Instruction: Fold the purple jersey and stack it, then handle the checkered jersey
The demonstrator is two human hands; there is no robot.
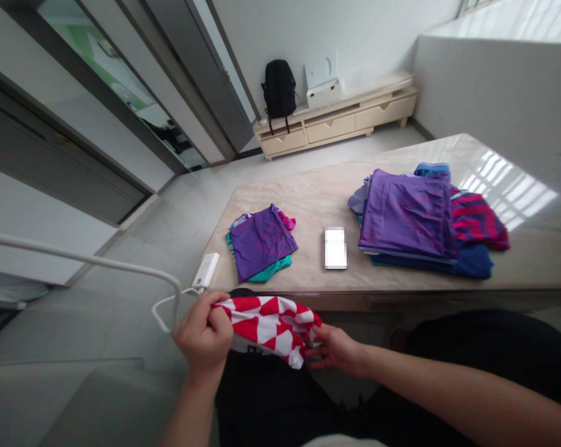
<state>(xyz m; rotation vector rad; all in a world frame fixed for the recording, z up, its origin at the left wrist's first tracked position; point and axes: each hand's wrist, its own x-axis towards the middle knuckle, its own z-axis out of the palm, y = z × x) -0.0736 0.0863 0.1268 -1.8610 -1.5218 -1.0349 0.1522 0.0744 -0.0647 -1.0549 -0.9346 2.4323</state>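
Red-white jersey (266, 329) held up over my lap (271, 403), just off marble table (299, 211); my left hand (203, 332) clamped on near end, my right hand (339, 351) open, fingers against far end, keeping cloth spread. Folded purple stack (262, 242) ahead on tabletop.

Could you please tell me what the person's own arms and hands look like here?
The left forearm and right forearm are bare, with no sleeves in view. The left hand and right hand show no gloves, rings or watch. Black trousers show below them.
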